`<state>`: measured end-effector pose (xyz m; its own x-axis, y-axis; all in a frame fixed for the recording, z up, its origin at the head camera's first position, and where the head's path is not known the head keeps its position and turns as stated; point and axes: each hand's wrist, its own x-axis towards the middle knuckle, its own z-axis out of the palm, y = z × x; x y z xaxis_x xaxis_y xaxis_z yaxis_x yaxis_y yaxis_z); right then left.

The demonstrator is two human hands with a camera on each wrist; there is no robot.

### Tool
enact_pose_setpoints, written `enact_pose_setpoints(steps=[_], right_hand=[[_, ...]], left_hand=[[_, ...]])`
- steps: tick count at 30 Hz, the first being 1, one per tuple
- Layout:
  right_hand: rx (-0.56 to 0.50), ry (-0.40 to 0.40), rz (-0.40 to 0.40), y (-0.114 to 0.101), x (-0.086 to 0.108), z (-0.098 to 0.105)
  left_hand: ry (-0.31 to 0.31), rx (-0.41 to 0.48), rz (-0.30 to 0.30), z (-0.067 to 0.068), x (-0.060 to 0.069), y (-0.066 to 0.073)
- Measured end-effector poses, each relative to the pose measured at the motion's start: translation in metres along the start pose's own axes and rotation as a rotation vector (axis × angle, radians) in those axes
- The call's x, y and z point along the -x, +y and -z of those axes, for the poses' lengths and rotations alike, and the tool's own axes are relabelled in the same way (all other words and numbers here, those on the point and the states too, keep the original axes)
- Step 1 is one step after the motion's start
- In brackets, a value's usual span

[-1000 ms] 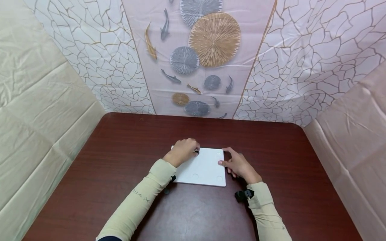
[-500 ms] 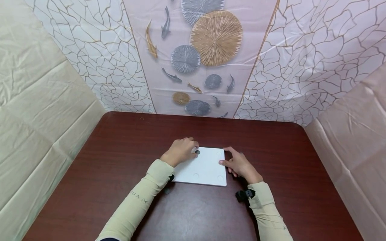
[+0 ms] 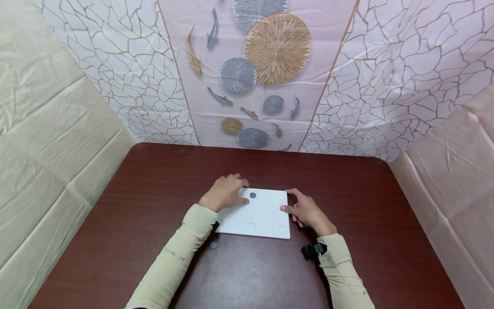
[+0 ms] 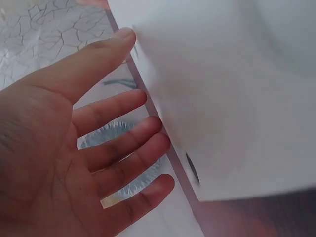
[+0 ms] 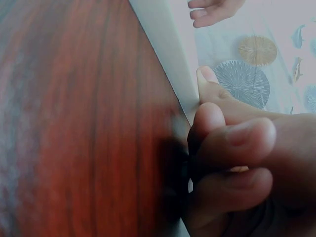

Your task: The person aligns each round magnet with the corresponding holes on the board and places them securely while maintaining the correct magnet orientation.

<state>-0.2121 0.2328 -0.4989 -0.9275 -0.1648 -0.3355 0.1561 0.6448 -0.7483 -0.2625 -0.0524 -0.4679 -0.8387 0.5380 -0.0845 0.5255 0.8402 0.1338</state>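
Note:
A flat white board [image 3: 266, 214] with shallow round recesses lies on the table. In its far part sits a small dark disc [image 3: 252, 195], perhaps a coin or magnet. My left hand [image 3: 225, 193] is over the board's left part, thumb and fingers spread apart, just left of the disc and holding nothing. In the left wrist view the left hand [image 4: 94, 143] shows extended fingers beside the board [image 4: 237, 108]. My right hand [image 3: 308, 214] holds the board's right edge, thumb on top and index finger at the far corner. The right wrist view shows its other fingers curled.
A second small disc [image 3: 213, 244] lies on the dark red-brown table [image 3: 154, 197], near the board's front left corner and beside the left forearm. Patterned cloth [image 3: 247, 107] hangs behind the table, and beige cloth [image 3: 54, 150] lines the sides.
My left hand has let go of the dark disc, which stays on the board, and has drawn back to the left with its fingers spreading. The right hand keeps its place.

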Motion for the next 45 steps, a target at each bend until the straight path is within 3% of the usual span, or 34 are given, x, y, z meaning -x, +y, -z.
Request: enact_pose_setpoints(steps=[8,18,29,33,37,45], right_hand=[[-0.004,-0.008,-0.004,0.000,0.001,0.001],[-0.009,-0.008,0.004,0.002,-0.001,0.001],[-0.017,-0.009,-0.003,0.002,-0.001,0.001],[-0.019,-0.016,-0.007,0.004,0.001,-0.001],[-0.026,-0.017,-0.006,0.006,0.002,-0.003],[-0.023,-0.012,0.007,0.004,-0.002,0.001]], left_hand=[[0.004,0.093,0.038,0.001,0.010,-0.015],[-0.068,0.241,0.123,-0.003,0.024,-0.036],[0.021,0.346,0.193,-0.014,0.037,-0.049],[0.013,0.368,0.193,-0.016,0.043,-0.055],[-0.014,0.459,0.179,-0.019,0.047,-0.063],[-0.010,0.533,0.131,-0.018,0.044,-0.071]])
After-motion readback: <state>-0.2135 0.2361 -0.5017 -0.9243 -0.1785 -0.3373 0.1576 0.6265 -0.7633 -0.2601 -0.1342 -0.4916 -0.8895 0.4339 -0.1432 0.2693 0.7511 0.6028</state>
